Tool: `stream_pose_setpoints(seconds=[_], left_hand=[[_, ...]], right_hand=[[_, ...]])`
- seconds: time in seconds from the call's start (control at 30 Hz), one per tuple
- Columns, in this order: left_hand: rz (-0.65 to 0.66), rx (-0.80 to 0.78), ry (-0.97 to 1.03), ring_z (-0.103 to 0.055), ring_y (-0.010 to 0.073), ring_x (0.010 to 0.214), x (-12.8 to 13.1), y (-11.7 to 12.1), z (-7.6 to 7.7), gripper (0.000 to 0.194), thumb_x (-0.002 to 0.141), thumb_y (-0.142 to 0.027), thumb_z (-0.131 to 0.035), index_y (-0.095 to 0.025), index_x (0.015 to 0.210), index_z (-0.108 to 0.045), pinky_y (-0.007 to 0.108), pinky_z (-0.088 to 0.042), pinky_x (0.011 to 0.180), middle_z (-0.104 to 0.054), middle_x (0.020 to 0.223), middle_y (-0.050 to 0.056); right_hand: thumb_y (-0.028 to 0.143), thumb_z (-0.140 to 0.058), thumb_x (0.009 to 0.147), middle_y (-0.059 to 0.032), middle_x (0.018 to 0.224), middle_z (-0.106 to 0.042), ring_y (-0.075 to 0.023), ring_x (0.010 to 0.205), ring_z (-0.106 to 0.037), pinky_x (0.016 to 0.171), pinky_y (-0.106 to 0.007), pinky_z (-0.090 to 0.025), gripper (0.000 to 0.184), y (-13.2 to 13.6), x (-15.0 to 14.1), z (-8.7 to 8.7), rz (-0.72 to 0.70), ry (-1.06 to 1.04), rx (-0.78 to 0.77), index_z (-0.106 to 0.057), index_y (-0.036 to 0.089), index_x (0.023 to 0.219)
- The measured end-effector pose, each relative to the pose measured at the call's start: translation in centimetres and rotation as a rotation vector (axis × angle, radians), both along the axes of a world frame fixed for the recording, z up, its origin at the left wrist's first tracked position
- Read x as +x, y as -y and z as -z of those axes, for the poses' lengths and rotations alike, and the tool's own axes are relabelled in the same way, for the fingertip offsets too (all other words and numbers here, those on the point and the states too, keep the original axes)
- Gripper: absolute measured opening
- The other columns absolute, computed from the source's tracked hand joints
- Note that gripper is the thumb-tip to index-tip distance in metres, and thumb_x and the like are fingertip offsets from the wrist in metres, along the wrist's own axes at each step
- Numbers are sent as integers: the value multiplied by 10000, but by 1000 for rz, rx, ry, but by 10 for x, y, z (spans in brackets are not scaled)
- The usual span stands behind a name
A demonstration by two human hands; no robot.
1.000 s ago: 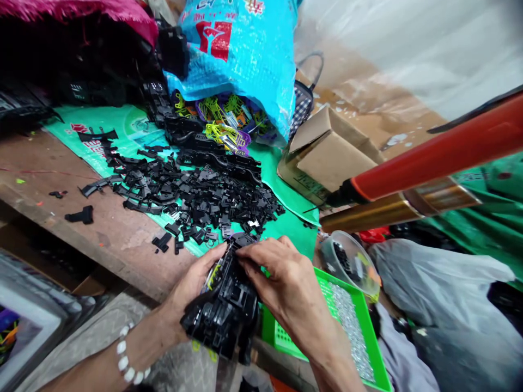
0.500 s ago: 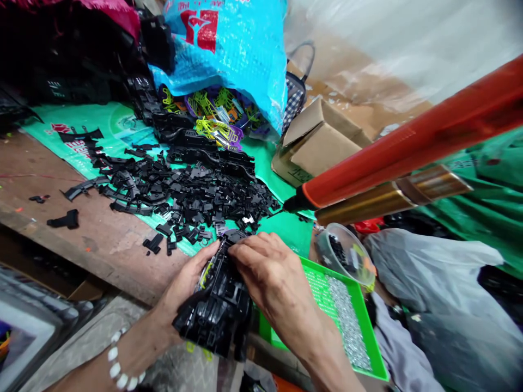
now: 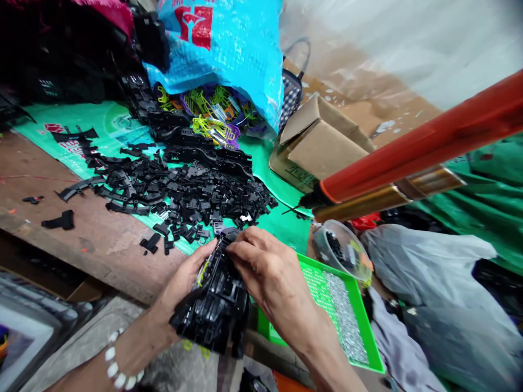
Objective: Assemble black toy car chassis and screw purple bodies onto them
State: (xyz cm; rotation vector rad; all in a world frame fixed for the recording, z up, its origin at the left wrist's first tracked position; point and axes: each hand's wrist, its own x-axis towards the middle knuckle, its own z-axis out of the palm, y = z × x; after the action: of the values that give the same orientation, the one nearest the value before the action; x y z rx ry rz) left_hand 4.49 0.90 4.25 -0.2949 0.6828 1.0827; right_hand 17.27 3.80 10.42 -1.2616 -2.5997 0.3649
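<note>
Black chassis (image 3: 212, 310) sits between both hands (image 3: 180, 288) (image 3: 278, 272), near the table edge (image 3: 87, 262).

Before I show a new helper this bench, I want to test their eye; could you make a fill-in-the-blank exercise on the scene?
1. White beads circle the ____ wrist.
2. The left hand holds a part that is mostly ____.
3. The tray beyond the right hand is ____.
4. The box near the red tool is made of ____.

Missing words: left; black; green; cardboard.
</note>
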Motion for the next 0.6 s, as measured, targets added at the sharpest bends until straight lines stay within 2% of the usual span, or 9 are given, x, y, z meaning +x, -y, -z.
stream_pose_setpoints(seconds=[0.13,0.27,0.33,0.43,0.5,0.6], left_hand=[[96,19,36,-573,42,411,0,0,2,284,893,-196,-583,-169,652,-730,101,-433,460,-648,477,-60],[140,21,91,-625,79,477,-1,0,0,359,917,-230,-540,-153,609,-707,132,-465,491,-663,494,-37],[86,4,57,-642,66,519,-1,1,-1,275,890,-191,-584,-166,654,-725,110,-483,567,-693,545,-62],[1,-13,-46,-667,22,604,-1,3,1,163,791,-92,-691,-203,681,-737,41,-457,659,-734,636,-108],[-53,8,-87,-681,5,677,0,5,7,227,733,-5,-708,-225,686,-740,17,-437,694,-753,710,-125],[-92,41,-97,-698,31,770,0,9,16,326,692,69,-680,-249,716,-747,47,-448,753,-762,770,-126]], right_hand=[[109,-481,917,-46,743,-627,-134,671,-572,583,-249,-429,269,-1,4,-3,10,-81,-78,-654,141,714],[131,-485,924,-44,781,-660,-131,674,-604,603,-246,-463,200,4,9,-4,28,-139,-7,-682,139,892],[135,-488,924,-47,780,-664,-141,689,-613,614,-254,-471,198,6,9,-5,24,-128,36,-682,136,964],[137,-475,928,-39,746,-656,-141,670,-600,608,-257,-464,209,8,7,-5,-1,-100,46,-682,139,952],[119,-457,926,-36,723,-645,-140,647,-581,591,-255,-453,221,8,5,-5,-32,-70,53,-676,138,897],[79,-444,908,-47,714,-631,-150,644,-552,577,-264,-436,230,8,3,-4,-70,5,80,-648,135,818]])
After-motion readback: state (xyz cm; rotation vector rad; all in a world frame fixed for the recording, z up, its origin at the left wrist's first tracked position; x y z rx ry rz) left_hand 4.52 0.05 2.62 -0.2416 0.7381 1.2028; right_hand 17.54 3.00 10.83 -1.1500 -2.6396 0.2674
